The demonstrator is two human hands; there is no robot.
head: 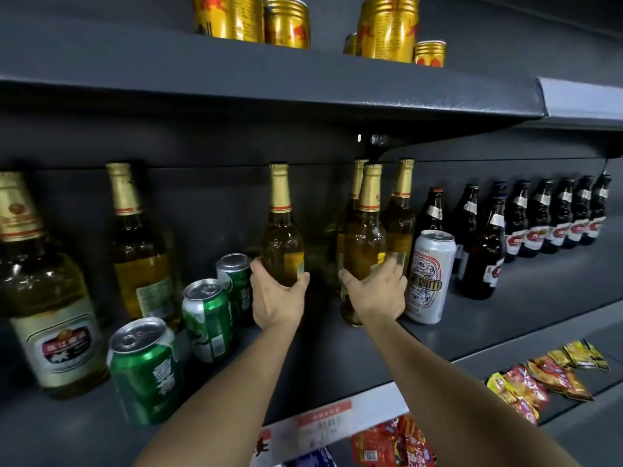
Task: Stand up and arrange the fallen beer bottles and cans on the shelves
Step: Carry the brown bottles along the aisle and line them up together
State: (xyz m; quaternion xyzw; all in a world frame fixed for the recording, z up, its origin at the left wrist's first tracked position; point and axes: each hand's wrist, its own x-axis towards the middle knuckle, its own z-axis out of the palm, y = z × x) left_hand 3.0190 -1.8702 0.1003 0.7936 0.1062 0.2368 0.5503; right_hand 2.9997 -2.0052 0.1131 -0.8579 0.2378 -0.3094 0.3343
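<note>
On the dark middle shelf (pixel 337 352) my left hand (pixel 274 296) grips the base of an upright gold-foil beer bottle (pixel 281 237). My right hand (pixel 379 291) grips a second upright gold-foil bottle (pixel 365 237), in front of two more bottles of that kind (pixel 403 210). Two further gold-foil bottles stand at the left: one (pixel 135 237) further back, a large one (pixel 40 291) nearest me. Three green cans (pixel 145 372) (pixel 207 320) (pixel 236 281) stand upright left of my left hand. A white can (pixel 429 276) stands upright just right of my right hand.
A row of dark brown bottles (pixel 546 217) runs along the shelf to the right. Gold cans (pixel 387 26) stand on the shelf above. Snack packets (pixel 539 382) lie on the shelf below, behind a price-label strip (pixel 323 423).
</note>
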